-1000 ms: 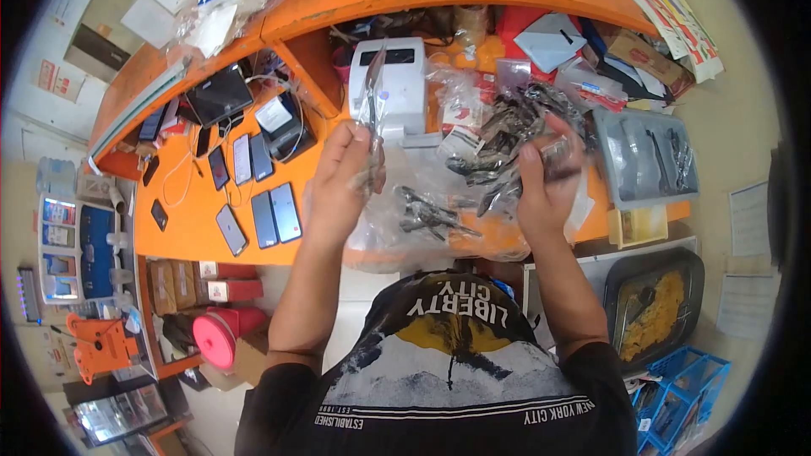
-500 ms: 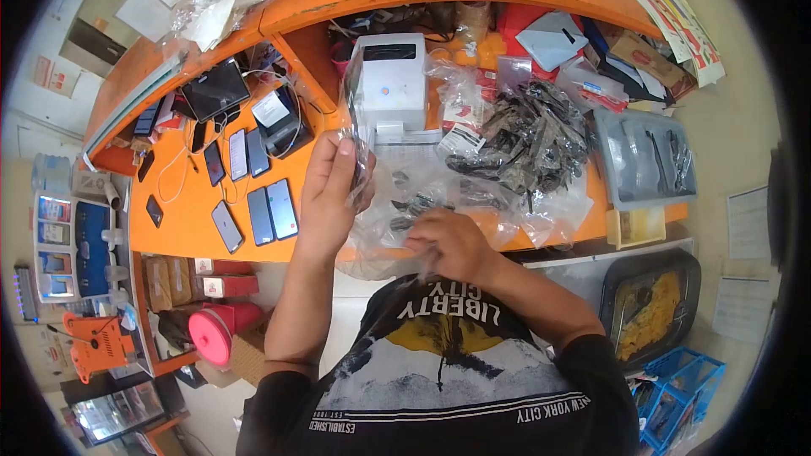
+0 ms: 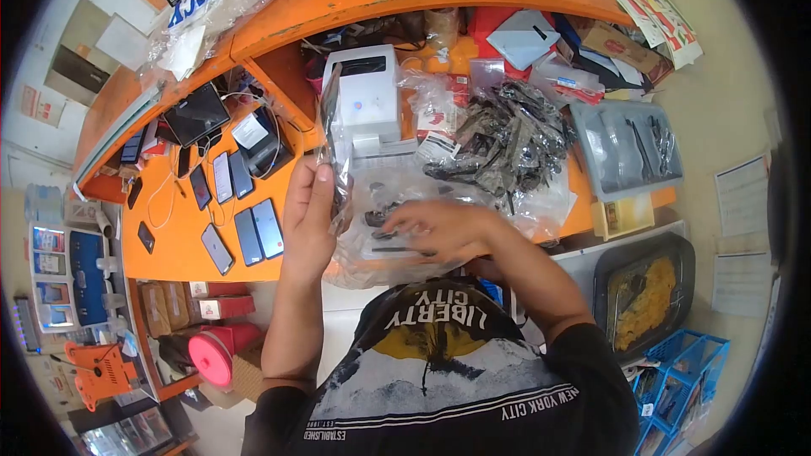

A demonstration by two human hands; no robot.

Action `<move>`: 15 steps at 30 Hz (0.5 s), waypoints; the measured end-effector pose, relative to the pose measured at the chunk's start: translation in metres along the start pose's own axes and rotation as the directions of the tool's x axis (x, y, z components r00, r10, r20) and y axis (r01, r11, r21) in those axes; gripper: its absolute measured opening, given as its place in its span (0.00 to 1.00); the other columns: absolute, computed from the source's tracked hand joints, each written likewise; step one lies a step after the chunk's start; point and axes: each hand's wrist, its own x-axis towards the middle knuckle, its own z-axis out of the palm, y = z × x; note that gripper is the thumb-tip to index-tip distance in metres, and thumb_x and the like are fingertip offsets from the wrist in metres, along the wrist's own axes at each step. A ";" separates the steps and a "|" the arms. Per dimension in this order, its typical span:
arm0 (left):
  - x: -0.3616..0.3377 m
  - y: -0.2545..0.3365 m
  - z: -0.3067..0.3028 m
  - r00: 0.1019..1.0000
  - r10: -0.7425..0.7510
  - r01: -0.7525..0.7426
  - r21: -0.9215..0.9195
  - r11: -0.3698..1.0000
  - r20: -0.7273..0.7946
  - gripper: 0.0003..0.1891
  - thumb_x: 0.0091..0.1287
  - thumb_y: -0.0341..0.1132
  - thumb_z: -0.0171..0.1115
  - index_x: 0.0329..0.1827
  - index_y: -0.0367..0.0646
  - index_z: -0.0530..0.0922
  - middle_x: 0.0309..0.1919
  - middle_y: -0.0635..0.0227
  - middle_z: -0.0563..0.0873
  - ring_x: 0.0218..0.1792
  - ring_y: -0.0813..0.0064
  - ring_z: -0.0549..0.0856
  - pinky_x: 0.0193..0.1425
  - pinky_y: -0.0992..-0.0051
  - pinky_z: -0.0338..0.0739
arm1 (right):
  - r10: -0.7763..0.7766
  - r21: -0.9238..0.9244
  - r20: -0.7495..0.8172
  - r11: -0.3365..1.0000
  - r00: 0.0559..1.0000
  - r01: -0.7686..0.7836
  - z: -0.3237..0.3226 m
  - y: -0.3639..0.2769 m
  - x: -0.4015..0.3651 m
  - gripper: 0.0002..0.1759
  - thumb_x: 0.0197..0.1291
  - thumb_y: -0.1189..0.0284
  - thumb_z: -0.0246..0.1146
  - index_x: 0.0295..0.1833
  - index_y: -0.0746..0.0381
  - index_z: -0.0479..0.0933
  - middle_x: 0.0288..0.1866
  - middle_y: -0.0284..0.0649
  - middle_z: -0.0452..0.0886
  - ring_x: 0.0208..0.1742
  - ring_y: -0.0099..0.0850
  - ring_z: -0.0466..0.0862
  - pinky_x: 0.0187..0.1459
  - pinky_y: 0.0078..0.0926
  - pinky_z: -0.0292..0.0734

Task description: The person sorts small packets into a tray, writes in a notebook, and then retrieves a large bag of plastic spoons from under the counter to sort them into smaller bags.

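My left hand (image 3: 311,207) is closed on a clear plastic packet (image 3: 340,190), thumb on top. The packet stands upright and has a dark, narrow item inside, too glossy to identify. My right hand (image 3: 446,228) hovers low over a crinkled clear plastic bag (image 3: 372,272), fingers stretched and apart, with nothing visible in them. Small dark pieces (image 3: 378,213) lie in or on that bag, beside the fingertips. Beyond my right hand is a big heap of dark items in clear packets (image 3: 507,135).
A white printer-like box (image 3: 365,97) stands behind my left hand. Several phones (image 3: 269,228) lie on the orange desk (image 3: 169,253) at left. To the right are a grey plastic tray (image 3: 621,148), a yellow bin (image 3: 623,215) and a black tray with yellow contents (image 3: 646,300).
My right hand has moved from close to my body out over the bag, and its fingers have spread. My left hand still holds the packet. The view has shifted slightly.
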 end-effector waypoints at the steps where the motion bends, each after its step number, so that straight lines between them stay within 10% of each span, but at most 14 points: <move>1: -0.002 -0.001 -0.002 1.000 -0.017 0.017 -0.008 1.000 -0.011 0.10 0.83 0.40 0.48 0.47 0.45 0.73 0.28 0.78 0.77 0.21 0.91 0.68 0.24 0.85 0.61 | 0.099 0.175 -0.046 0.980 0.994 -0.090 -0.032 0.016 -0.010 0.19 0.64 0.70 0.62 0.60 0.60 0.77 0.57 0.45 0.82 0.56 0.37 0.84 0.55 0.36 0.80; 2: -0.004 -0.002 -0.004 0.999 -0.037 0.037 -0.014 0.999 -0.022 0.10 0.83 0.40 0.48 0.46 0.45 0.73 0.28 0.78 0.77 0.21 0.91 0.68 0.24 0.85 0.61 | 0.203 0.350 -0.073 0.922 0.976 -0.165 -0.059 0.031 -0.018 0.20 0.63 0.71 0.62 0.61 0.59 0.78 0.58 0.44 0.81 0.54 0.35 0.84 0.53 0.35 0.80; 3: -0.005 -0.003 -0.004 0.998 -0.042 0.042 0.012 0.999 -0.041 0.10 0.83 0.40 0.48 0.46 0.45 0.73 0.28 0.78 0.77 0.21 0.91 0.67 0.24 0.85 0.61 | 0.269 -0.104 -0.467 0.929 0.842 -0.355 -0.079 0.037 -0.015 0.20 0.60 0.75 0.64 0.59 0.56 0.81 0.57 0.39 0.80 0.54 0.37 0.82 0.54 0.39 0.79; 5: -0.008 -0.006 -0.001 0.996 -0.050 0.055 0.066 0.996 -0.073 0.09 0.83 0.39 0.48 0.45 0.45 0.73 0.28 0.79 0.76 0.22 0.91 0.67 0.25 0.85 0.61 | -0.109 -0.549 -0.773 0.610 0.625 -0.572 -0.100 0.057 -0.014 0.18 0.56 0.78 0.67 0.54 0.53 0.84 0.55 0.34 0.80 0.57 0.39 0.78 0.59 0.43 0.73; 9: -0.009 -0.017 0.000 0.996 -0.061 0.064 0.059 0.996 -0.061 0.09 0.83 0.36 0.49 0.43 0.45 0.73 0.30 0.81 0.75 0.28 0.92 0.67 0.31 0.86 0.62 | -0.111 -0.710 -0.633 0.478 0.766 -0.518 -0.133 0.106 -0.017 0.18 0.52 0.71 0.74 0.50 0.49 0.86 0.57 0.31 0.80 0.62 0.41 0.75 0.66 0.44 0.65; 13: -0.008 -0.023 0.003 0.997 -0.079 0.080 0.036 0.996 -0.018 0.08 0.83 0.37 0.50 0.43 0.45 0.73 0.31 0.82 0.73 0.32 0.92 0.67 0.36 0.85 0.63 | -0.449 -0.771 -0.562 0.589 0.695 -0.242 -0.152 0.110 -0.028 0.12 0.62 0.69 0.70 0.52 0.54 0.84 0.47 0.34 0.84 0.54 0.37 0.81 0.57 0.40 0.73; 15: -0.007 -0.024 0.007 0.998 -0.054 0.054 0.032 0.998 0.008 0.08 0.83 0.37 0.50 0.44 0.45 0.73 0.31 0.82 0.73 0.31 0.92 0.67 0.35 0.85 0.63 | -0.338 -0.429 -0.851 0.889 0.403 -0.160 -0.156 0.106 -0.026 0.12 0.69 0.65 0.66 0.52 0.58 0.81 0.43 0.35 0.83 0.47 0.35 0.83 0.50 0.35 0.77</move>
